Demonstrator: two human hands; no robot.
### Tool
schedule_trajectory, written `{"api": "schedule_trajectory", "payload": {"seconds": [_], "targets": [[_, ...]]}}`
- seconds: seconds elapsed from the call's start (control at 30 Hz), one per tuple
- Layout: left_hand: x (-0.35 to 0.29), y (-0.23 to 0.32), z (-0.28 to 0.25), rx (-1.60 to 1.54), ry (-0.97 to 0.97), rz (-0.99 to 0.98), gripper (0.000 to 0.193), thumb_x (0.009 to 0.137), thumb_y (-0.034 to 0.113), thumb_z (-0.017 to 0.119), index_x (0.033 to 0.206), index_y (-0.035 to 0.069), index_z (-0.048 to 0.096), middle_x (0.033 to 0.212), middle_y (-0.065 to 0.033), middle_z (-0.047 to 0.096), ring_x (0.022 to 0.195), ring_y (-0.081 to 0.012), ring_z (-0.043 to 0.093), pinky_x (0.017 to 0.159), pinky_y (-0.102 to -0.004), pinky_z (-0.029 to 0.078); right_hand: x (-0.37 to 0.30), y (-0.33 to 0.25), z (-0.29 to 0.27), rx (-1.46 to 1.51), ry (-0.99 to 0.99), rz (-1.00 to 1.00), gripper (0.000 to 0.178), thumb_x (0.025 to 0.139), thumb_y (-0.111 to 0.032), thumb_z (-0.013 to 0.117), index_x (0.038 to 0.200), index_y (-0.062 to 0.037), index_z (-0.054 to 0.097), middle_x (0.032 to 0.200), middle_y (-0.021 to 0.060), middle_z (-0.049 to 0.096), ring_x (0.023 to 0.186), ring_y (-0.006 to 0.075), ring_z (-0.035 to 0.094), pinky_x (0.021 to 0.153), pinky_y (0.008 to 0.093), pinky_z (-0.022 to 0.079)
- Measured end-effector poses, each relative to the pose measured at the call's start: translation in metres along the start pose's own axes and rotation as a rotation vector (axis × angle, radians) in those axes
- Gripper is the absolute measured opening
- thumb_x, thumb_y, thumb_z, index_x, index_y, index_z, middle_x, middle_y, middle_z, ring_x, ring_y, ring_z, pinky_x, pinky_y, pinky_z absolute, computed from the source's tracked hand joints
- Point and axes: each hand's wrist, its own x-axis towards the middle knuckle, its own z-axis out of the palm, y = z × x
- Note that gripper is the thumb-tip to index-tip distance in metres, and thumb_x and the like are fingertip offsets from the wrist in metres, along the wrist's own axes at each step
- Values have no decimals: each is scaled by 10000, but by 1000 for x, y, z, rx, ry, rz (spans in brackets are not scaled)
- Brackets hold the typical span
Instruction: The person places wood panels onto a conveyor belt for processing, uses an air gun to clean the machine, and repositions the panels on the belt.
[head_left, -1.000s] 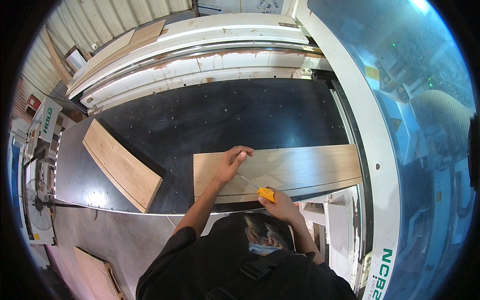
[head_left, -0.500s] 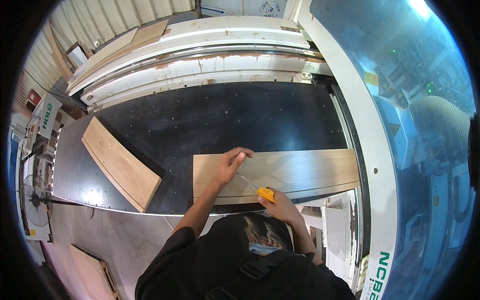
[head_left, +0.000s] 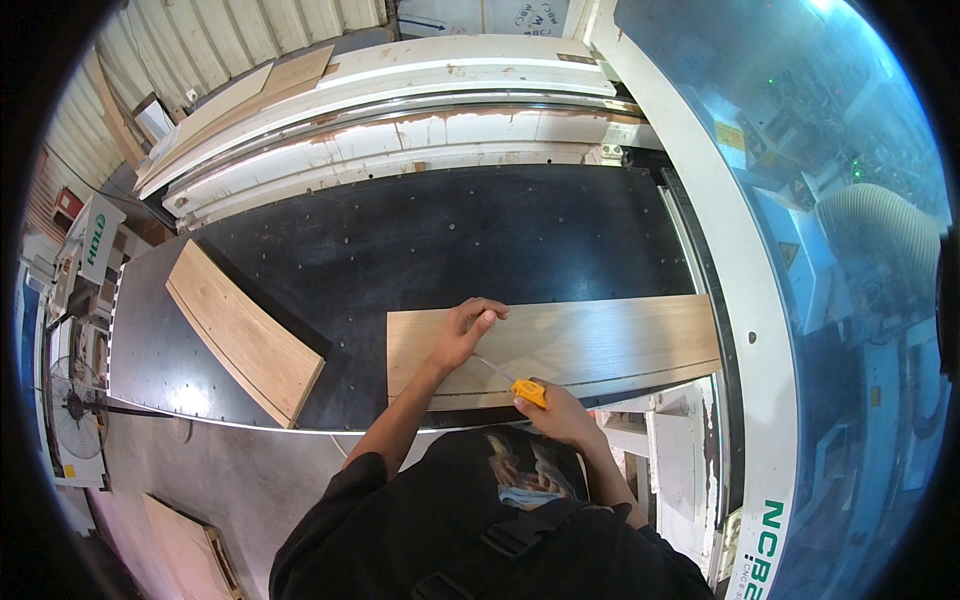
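On one black table (head_left: pixel 480 235): left board (head_left: pixel 245 333), right board (head_left: pixel 620 340), two total. Right hand (head_left: pixel 562 413) holds one yellow-handled tool (head_left: pixel 528 392). Left hand (head_left: pixel 465 330) half curled over right board; whether gripping, cannot tell.

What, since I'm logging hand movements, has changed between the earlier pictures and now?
Nothing visibly moved by hand, nothing taken hold of or let go; only the camera view shifts slightly. The right hand still holds the yellow tool, the left hand stays over the right-hand board, and the left-hand board lies as before.
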Motion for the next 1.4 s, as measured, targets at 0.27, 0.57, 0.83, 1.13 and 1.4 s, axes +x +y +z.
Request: {"api": "schedule_trajectory", "payload": {"seconds": [0.27,0.57,0.83,1.13,1.4], "targets": [[-1,1,0,12,3,8,523,1043,473,558,1132,-11,733,1062,-137,733,1060,-253,643,959,-382,492,-2,-3,1,-17,-2,26,471,1020,-434,606,1277,-42,645,1131,228,721,1076,391,686,963,442,514],[0,1,0,-29,-7,-1,485,1052,442,555,1131,-1,736,1052,-129,730,1060,-242,643,948,-371,493,-3,-5,2,-52,-15,26,463,1020,-434,601,1269,-47,649,1127,229,722,1076,402,684,944,455,521],[0,3,0,0,4,25,486,1060,435,547,1128,-9,733,1041,-134,731,1038,-241,656,946,-369,494,-2,0,2,-36,-8,19,469,1018,-442,608,1253,-40,658,1107,229,727,1059,403,688,937,457,519],[1,4,1,-59,34,27,465,1070,409,539,1128,-10,732,1031,-119,725,1037,-225,653,939,-364,493,3,16,9,-9,77,46,502,1016,-471,612,1275,-44,655,1108,235,724,1065,402,693,940,452,522],[5,0,9,-105,238,19,425,1084,379,552,1239,6,683,1067,-97,719,1030,-185,655,926,-340,508,1,45,-20,201,377,85,450,1012,-390,649,1277,-27,646,1100,240,719,1054,409,698,926,439,534]]}}
